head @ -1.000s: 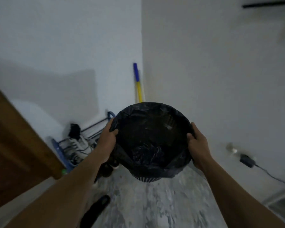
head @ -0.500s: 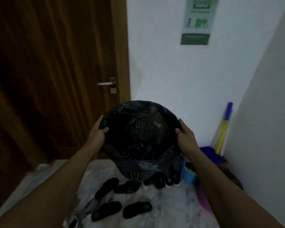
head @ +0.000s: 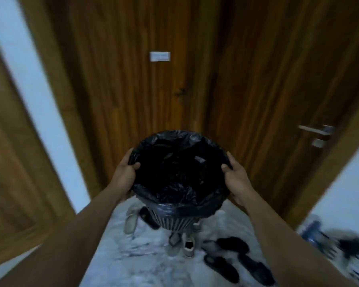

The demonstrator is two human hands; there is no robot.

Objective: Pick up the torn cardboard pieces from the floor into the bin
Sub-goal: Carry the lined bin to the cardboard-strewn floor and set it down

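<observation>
Gripping opposite sides of the rim, the left hand [head: 123, 177] and right hand [head: 237, 179] hold the round bin [head: 175, 221] off the marbled floor [head: 153, 264], thumbs hooked over the edge. A crinkled glossy black liner [head: 174, 206] folds over its slatted wall. Behind stands a grained wooden door [head: 133, 83] with a metal lever handle [head: 317, 131] and a small white label [head: 159, 56], its text unreadable. Shoes [head: 222, 268] lie below.

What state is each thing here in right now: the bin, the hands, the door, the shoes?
bin: lifted off the floor, lined with a black bag
left hand: gripping the bin's rim
right hand: gripping the bin's rim
door: closed
shoes: scattered on the floor
</observation>
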